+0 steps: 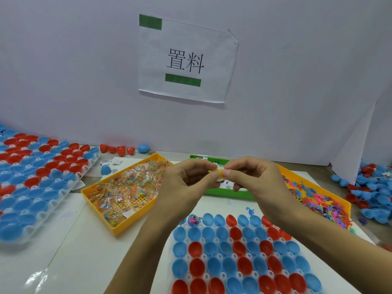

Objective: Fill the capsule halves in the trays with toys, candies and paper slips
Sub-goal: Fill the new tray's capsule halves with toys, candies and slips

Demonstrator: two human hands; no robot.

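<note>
My left hand (pixel 186 179) and my right hand (pixel 252 177) meet above the table and together pinch a small bundle (pixel 217 171): a yellow toy with a white paper slip. Below them lies a white tray (pixel 214 239) of blue and red capsule halves. One blue half (pixel 194 220) in its top left corner holds a pink toy. A yellow bin (pixel 121 188) of candy packets stands to the left. A green bin (pixel 229 193) with paper slips sits behind my hands. An orange bin (pixel 318 198) of coloured toys is at the right.
A second tray (pixel 40 179) of blue and red halves lies at the far left. Loose halves (pixel 379 194) are heaped at the right edge. Several red halves and a blue one (pixel 144 148) sit along the white wall, which carries a paper sign (pixel 186 60).
</note>
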